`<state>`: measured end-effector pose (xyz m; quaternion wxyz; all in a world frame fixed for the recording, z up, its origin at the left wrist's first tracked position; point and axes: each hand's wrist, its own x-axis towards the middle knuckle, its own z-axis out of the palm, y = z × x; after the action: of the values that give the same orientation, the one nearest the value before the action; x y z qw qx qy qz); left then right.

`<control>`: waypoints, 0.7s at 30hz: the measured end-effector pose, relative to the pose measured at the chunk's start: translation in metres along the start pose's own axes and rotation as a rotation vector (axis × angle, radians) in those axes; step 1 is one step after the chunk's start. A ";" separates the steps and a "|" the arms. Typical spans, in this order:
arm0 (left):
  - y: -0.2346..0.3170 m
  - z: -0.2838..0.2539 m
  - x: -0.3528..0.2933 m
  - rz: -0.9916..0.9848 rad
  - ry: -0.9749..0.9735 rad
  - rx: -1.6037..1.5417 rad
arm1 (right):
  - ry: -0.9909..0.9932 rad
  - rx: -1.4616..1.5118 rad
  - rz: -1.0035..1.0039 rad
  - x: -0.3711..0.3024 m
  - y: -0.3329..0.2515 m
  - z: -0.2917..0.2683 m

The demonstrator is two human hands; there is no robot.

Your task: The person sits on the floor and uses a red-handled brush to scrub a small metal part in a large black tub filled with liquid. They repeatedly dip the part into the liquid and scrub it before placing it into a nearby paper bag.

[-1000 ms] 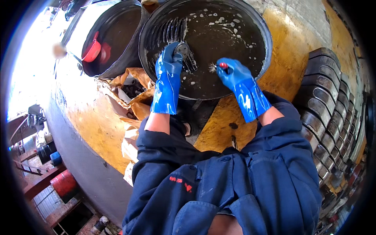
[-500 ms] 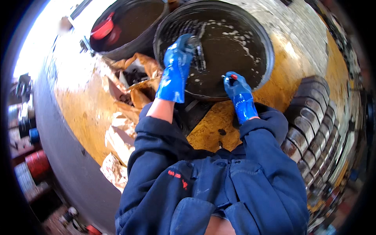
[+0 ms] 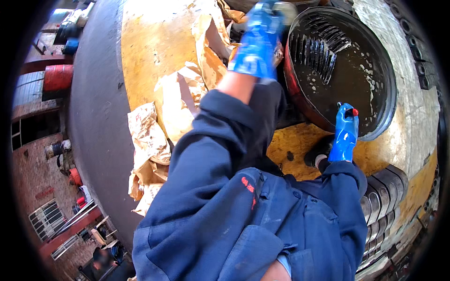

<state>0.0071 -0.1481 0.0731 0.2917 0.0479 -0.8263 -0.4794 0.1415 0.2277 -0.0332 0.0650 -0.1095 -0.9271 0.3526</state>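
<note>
- At the tub's near rim, the right hand closes round a small red-ended tool.
- Outside its left edge, the left hand blurs; whether it grips the pale rounded thing beside it, I cannot tell.
- Toward the tub's far-left edge, dark ribbed pieces sit in murky liquid.

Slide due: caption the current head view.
Gloved right hand holds a red-ended tool at a round tub; blurred left hand to its left.

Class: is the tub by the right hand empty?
Not empty: the tub holds dark liquid, flecked with pale foam, and dark ribbed parts.
</note>
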 end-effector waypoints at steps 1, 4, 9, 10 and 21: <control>0.002 -0.048 -0.005 0.111 0.051 0.029 | -0.004 -0.034 0.030 0.000 -0.008 -0.008; -0.036 -0.164 -0.038 -0.297 -0.256 0.272 | -0.099 -0.026 0.077 0.014 0.004 -0.007; -0.162 -0.283 -0.184 -0.872 -0.684 0.593 | -0.100 -0.022 0.092 0.014 -0.007 0.002; -0.185 -0.285 -0.211 -0.949 -0.726 0.605 | -0.091 -0.052 0.121 0.012 -0.007 -0.006; -0.345 -0.305 -0.399 -0.947 0.126 -0.035 | -0.204 0.011 -0.023 0.027 -0.010 0.016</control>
<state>0.4287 -0.4232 -0.2711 0.0916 0.4431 -0.6862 -0.5695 0.1107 0.2172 -0.0373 -0.0250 -0.0623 -0.9281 0.3662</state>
